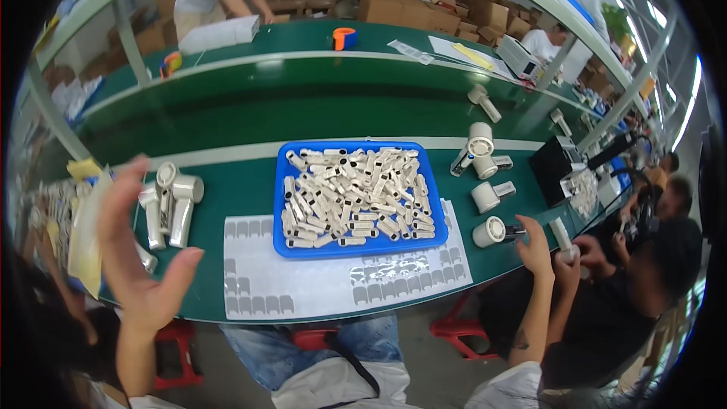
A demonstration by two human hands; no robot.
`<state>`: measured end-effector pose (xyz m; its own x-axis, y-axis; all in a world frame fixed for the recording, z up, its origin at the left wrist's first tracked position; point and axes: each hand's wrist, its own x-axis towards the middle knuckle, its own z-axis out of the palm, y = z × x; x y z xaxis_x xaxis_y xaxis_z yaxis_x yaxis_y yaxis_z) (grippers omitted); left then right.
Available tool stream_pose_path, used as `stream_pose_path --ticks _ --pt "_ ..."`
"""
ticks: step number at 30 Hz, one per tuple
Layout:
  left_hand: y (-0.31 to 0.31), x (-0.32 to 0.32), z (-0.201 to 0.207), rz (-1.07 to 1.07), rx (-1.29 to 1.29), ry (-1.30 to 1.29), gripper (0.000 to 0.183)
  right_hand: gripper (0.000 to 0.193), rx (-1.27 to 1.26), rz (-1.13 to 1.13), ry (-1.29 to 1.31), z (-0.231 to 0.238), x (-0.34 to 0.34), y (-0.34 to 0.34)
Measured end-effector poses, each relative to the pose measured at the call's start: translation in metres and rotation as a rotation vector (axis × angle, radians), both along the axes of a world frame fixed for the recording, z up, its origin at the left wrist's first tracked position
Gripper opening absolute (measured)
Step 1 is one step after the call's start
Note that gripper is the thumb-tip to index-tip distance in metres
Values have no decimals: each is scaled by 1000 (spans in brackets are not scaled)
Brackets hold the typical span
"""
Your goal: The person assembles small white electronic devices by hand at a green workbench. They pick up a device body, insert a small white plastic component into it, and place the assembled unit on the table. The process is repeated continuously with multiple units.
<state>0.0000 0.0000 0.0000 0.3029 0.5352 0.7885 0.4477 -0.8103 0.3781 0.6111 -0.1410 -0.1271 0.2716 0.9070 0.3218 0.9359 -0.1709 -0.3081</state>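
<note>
My left hand [144, 273] is raised over the left side of the bench, fingers and thumb spread, with nothing in it. Beyond it lie several white handheld fans [182, 208]. At the right edge of the bench my right hand [536, 248] has its fingers at the dark handle end of a white handheld fan [489, 232], which lies on its side; the fingers look closed on it. Between my hands a blue tray [282, 246] holds many small white parts with dark ends [356, 189]. It rests on a white sheet of grey stickers [257, 265].
More handheld fans [480, 140] lie at the back right, near a black box-like device [556, 167]. A co-worker [606, 303] sits close at my right, hands on a white fan. Yellow and white packaging [87, 235] stands at the left. Orange-and-blue tape [344, 38] sits on the far shelf.
</note>
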Motion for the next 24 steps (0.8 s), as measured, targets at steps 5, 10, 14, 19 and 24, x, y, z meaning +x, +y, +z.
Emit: stream_pose_path --ticks 5,10,14,19,24 --pt "9 23 -18 -5 -200 79 68 45 -76 114 -79 -31 34 15" --pt "3 25 -47 -122 -268 139 55 42 -75 158 230 20 -12 -11" --pt "-13 27 -97 -195 -566 167 52 46 -127 374 346 53 -95 -3" --pt "9 55 -154 -6 -717 -68 63 42 8 624 628 5 -151 50" --pt "34 84 -193 99 -762 -62 64 36 384 225 1102 -54 -140 90"
